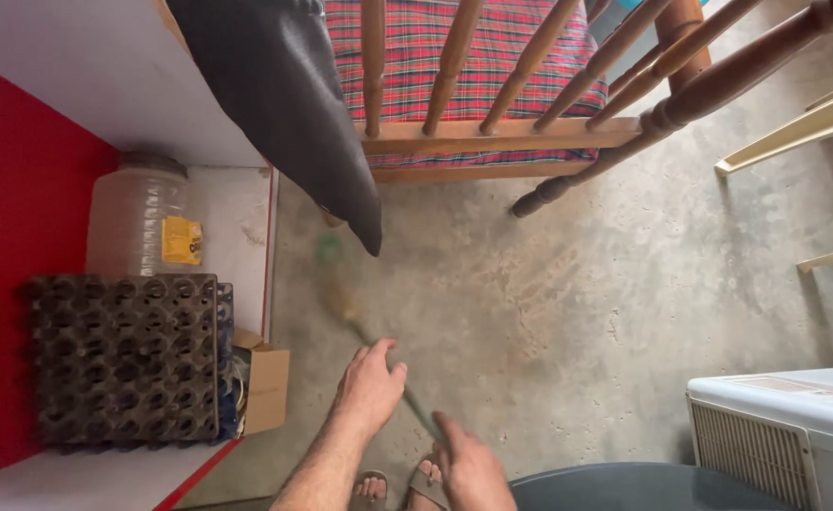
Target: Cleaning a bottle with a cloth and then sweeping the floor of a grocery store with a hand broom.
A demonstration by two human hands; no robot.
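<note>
A broom with a thin green handle (414,405) runs from my hands up-left to its blurred head (333,274) on the concrete floor, close to the corner of a wooden bed. My left hand (371,386) grips the handle about halfway along, fingers curled over it. Lower down, my right hand (471,471) is closed around the handle's near end. The broom head is smeared by motion, green at its tip and brownish behind. My feet in sandals (399,488) show between my forearms.
A wooden bed (492,137) with a plaid mattress and a dark cloth (289,104) hanging off it fills the top. At left stand a plastic jar (137,218), stacked egg trays (128,360) and a cardboard box (265,388). A white appliance (785,426) sits bottom right.
</note>
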